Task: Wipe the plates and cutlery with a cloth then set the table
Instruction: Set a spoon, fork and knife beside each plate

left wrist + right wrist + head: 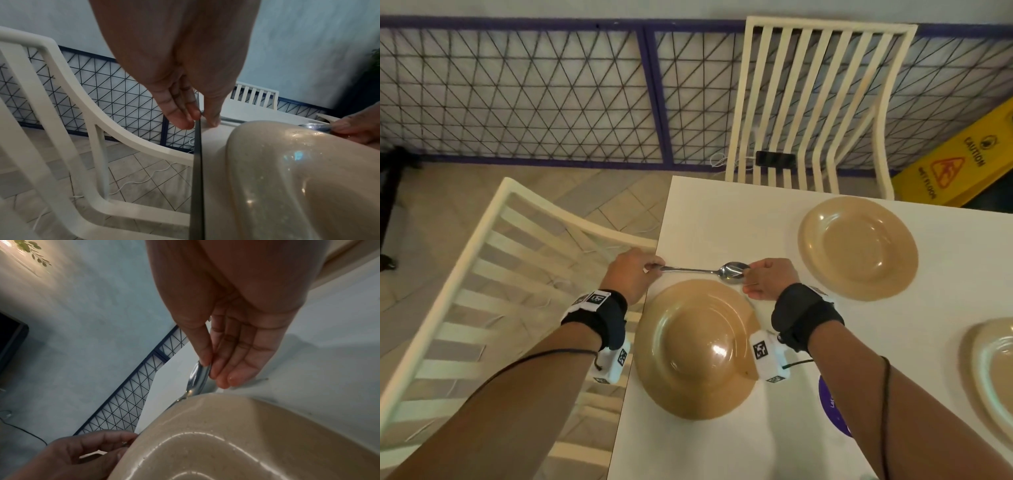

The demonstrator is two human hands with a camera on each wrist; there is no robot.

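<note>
A cream plastic chair with slats (pixel 493 274) stood to the left of the white table (pixel 722 219). The person's left hand (pixel 628 274) was just past the table's left edge. Its thumb and fingers (pixel 179 116) pinched the end of the handle of a shiny metal spoon (pixel 709 270).

The spoon lay flat and sideways, along the far rim of a tan round plate turned upside down (pixel 695 349). This plate sat on the table near its left edge. It was hard to tell if the spoon touched the table or was a little above it.

The person's right hand (pixel 768 282) was at the spoon's other end, to the right of the upside-down plate's far rim. Its thumb and fingertips (pixel 216 368) pinched the spoon's bowl. The other fingers were nearly straight.

Further right on the table sat a second tan round plate, right side up (pixel 858 248). A third plate of the same kind (pixel 993 370) showed partly at the table's right side. A round purple sticker (pixel 832 407) was on the table between the upside-down plate and the third plate.

Behind the table stood another cream slatted chair (pixel 822 102), with a dark phone (pixel 774 159) on its seat. To its right leaned a yellow wet floor sign (pixel 962 157).
</note>
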